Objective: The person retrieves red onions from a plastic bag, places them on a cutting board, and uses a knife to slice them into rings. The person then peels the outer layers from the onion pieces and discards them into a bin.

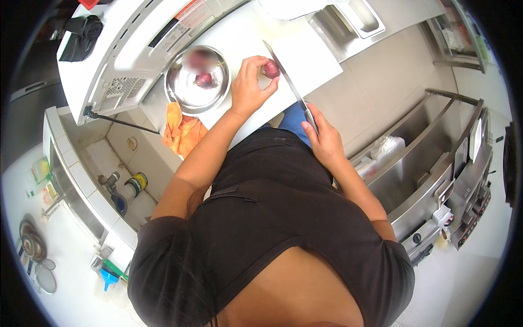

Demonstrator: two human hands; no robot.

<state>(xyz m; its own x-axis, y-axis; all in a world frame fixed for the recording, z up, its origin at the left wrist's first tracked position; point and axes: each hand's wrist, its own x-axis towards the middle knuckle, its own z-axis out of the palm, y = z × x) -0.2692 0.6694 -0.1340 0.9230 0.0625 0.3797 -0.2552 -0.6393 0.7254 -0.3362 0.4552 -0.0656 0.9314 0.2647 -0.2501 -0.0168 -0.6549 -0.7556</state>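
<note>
A red onion [270,69] is held between the thumb and fingers of my left hand [252,85], over the white cutting board [316,61]. My right hand [325,137] is closed around the handle of a kitchen knife [288,79]. Its blade points up and to the left, with the middle of the blade right beside the onion; whether they touch I cannot tell. To the left of my left hand stands a round stainless steel bowl [175,88] with another red onion [204,80] in it. Part of the bowl's contents is blurred.
An orange cloth [179,128] lies below the bowl, near my left forearm. A white appliance [135,53] with a vent stands left of the bowl. Beyond the board are steel pans [361,18] in the counter. Stainless steel equipment [412,171] stands on the right.
</note>
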